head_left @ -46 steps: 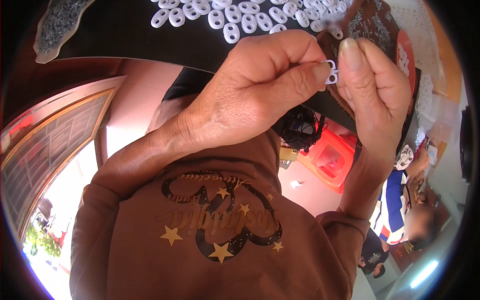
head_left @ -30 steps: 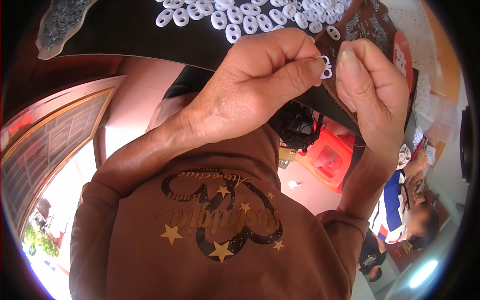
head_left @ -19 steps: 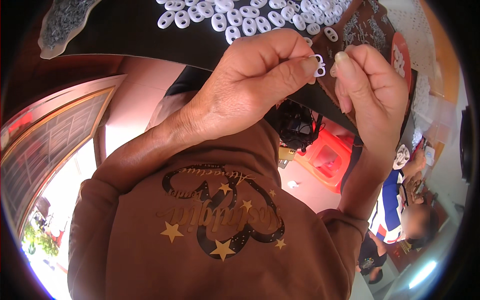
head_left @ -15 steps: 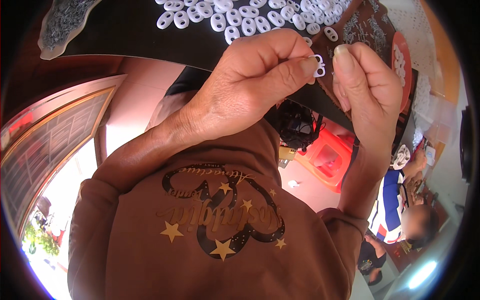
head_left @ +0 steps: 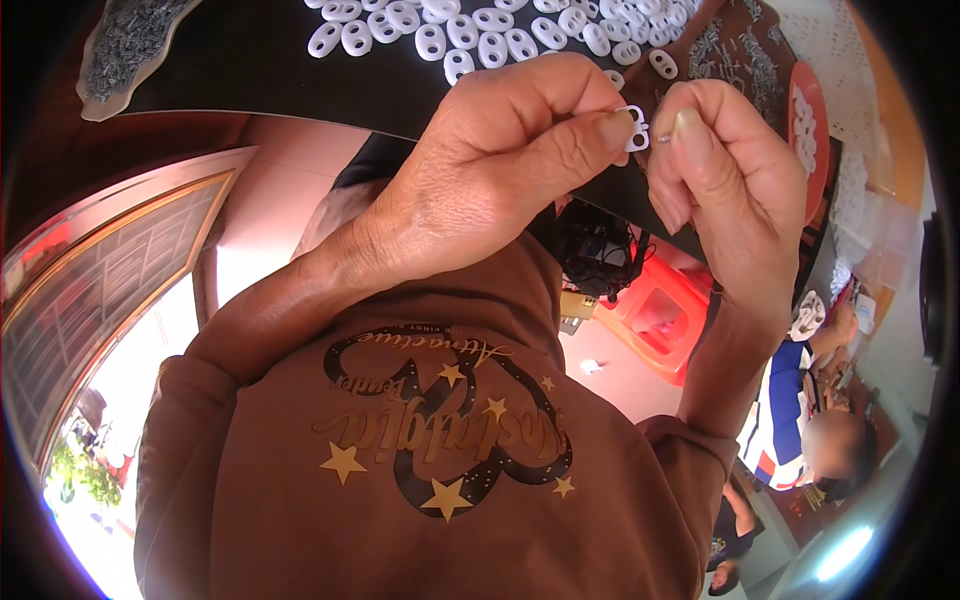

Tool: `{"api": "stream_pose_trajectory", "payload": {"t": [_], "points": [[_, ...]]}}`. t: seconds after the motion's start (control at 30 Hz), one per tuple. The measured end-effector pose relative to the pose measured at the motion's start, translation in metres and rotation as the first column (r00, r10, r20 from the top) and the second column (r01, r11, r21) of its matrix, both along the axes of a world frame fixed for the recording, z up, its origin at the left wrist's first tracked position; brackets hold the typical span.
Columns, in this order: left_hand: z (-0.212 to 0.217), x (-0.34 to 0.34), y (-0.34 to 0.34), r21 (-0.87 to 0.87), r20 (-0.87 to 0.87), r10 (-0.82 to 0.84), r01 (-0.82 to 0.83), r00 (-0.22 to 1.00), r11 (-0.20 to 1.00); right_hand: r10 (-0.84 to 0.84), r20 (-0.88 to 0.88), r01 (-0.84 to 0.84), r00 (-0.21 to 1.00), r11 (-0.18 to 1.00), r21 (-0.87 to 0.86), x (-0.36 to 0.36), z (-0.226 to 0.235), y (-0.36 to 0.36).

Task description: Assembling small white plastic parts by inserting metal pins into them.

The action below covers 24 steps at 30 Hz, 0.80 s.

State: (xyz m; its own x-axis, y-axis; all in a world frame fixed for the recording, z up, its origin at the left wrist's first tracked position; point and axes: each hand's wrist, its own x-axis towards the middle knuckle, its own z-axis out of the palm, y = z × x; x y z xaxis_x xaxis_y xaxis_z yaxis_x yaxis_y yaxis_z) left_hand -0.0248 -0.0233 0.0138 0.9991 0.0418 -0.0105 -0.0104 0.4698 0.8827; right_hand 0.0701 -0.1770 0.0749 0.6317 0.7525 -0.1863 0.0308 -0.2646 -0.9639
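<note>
My left hand [head_left: 510,165] is closed, thumb and forefinger pinching a small white plastic piece [head_left: 637,128] with two holes. Its left part is hidden under the thumb. Just to the right, my right hand [head_left: 735,185] is closed too, a tiny silvery metal part [head_left: 663,140] sticking out from between its thumb and forefinger. That part's tip is close to the white piece; whether they touch I cannot tell. Beyond my hands, many white oval pieces with two holes [head_left: 430,42] are spread over the dark tabletop [head_left: 250,75].
A pale tray [head_left: 98,106] of small grey metal parts lies at the far left. More metal parts [head_left: 735,55] lie at the far right, beside a red dish [head_left: 819,150] with white pieces. Below the table are a red stool [head_left: 660,315] and dark cables [head_left: 597,255]. Another person [head_left: 780,405] sits at right.
My right hand has come slightly left, toward the white piece, and the metal part at its fingertips shows more plainly. My left hand has barely moved.
</note>
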Motion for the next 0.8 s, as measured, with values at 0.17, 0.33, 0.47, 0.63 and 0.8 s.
{"api": "stream_pose_trajectory", "payload": {"t": [0.17,0.33,0.47,0.63,0.8], "points": [[-0.0007,0.0001,-0.0003,0.011,0.003,0.002,-0.002,1.0,1.0,-0.054,0.101,0.055,0.993,0.998,-0.008,-0.0029,-0.0016,0.0037],[-0.0008,-0.0002,0.0,0.005,0.015,-0.01,0.01,1.0,1.0,-0.11,0.142,0.116,0.984,0.992,-0.041,-0.0064,0.0013,0.0063],[-0.0004,-0.0009,-0.0003,0.016,0.018,-0.014,0.014,1.0,1.0,-0.104,0.136,0.113,0.985,0.992,-0.057,-0.0065,-0.0002,0.0053],[-0.0013,-0.0005,-0.0007,0.027,0.024,-0.007,0.006,1.0,1.0,-0.092,0.149,0.101,0.985,0.993,-0.054,-0.0058,-0.0025,0.0059],[-0.0008,-0.0014,-0.0007,0.01,0.034,-0.007,0.007,0.999,1.0,-0.098,0.18,0.113,0.979,0.99,-0.079,-0.0093,-0.0014,0.0084]]}}
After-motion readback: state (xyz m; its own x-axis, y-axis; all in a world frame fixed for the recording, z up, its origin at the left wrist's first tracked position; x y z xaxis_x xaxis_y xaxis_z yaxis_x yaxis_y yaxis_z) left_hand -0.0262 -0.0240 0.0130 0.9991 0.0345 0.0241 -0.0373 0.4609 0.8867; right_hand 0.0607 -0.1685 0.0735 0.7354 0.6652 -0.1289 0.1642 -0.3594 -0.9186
